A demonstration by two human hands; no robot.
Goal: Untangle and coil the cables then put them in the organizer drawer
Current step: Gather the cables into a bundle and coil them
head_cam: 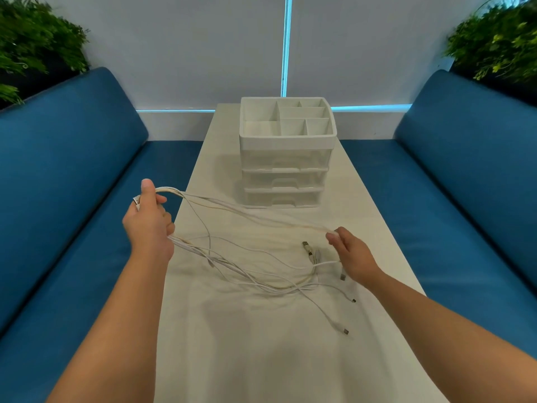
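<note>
Several thin white cables (247,274) lie tangled on the white table (261,359), their plug ends spread toward the right. My left hand (149,225) is raised over the table's left edge and grips a bundle of the cables, which loops over its thumb. My right hand (351,254) pinches the far end of that stretched bundle between thumb and fingertips. The white organizer (286,170) stands at the far end of the table, its three drawers closed and its top tray divided into compartments.
Blue cushioned benches (72,170) run along both sides of the narrow table. Green plants (35,42) sit behind each bench back. A white wall closes off the far end behind the organizer.
</note>
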